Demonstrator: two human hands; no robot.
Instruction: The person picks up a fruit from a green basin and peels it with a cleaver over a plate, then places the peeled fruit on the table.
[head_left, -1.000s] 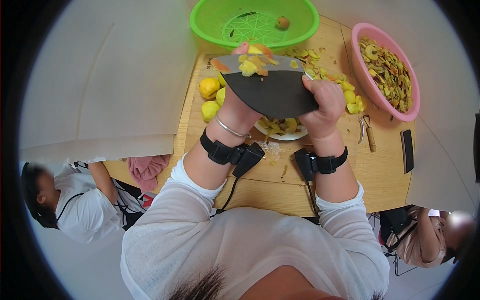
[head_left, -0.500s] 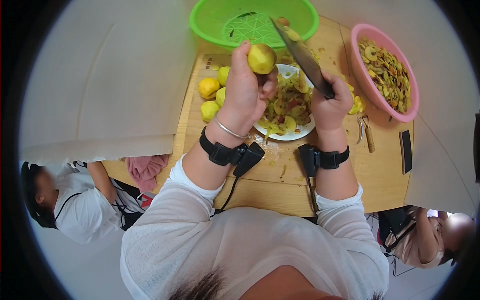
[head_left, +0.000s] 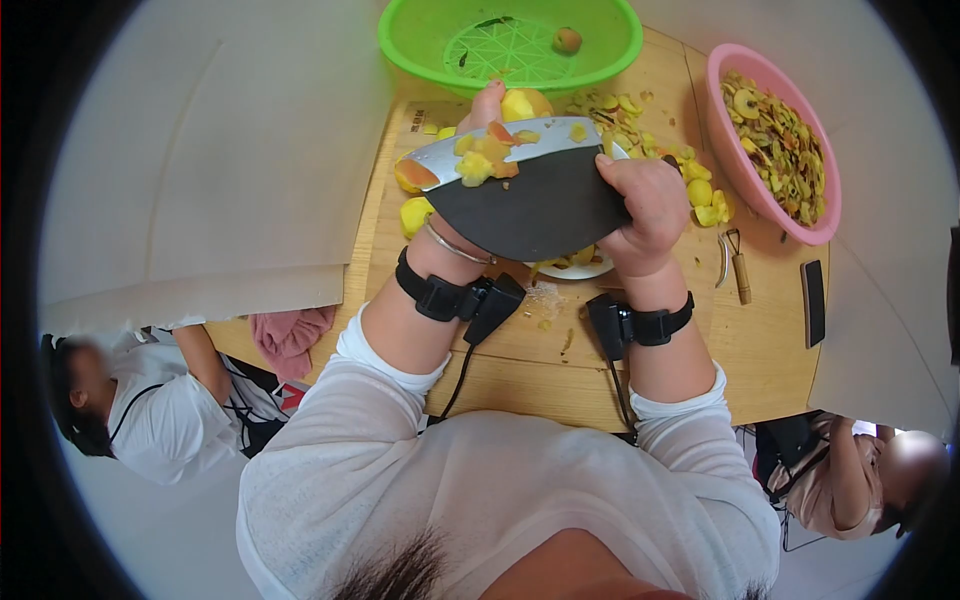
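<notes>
My right hand [head_left: 648, 208] grips a broad dark blade [head_left: 530, 205] with a silvery edge, its flat side facing up. Bits of yellow and reddish peel [head_left: 487, 158] stick to that edge. Behind the blade, my left hand [head_left: 482, 108] holds a peeled yellow fruit [head_left: 524, 104]; its thumb shows, the other fingers are hidden. A white plate [head_left: 588, 272] with peel is mostly covered by the blade. Left of it lie peeled yellow fruits [head_left: 415, 215], partly hidden by the blade.
A green basket [head_left: 400, 62] with one brownish fruit [head_left: 567, 40] stands at the back. At the right are a pink basin [head_left: 716, 110] of peelings, a wooden-handled peeler [head_left: 740, 272] and a dark phone-like object [head_left: 812, 303]. Two people sit beyond the table's near corners.
The blade has swung left and turned flat, now covering much of my left hand and the plate. The brownish fruit in the green basket is now uncovered. My left hand still holds the yellow fruit.
</notes>
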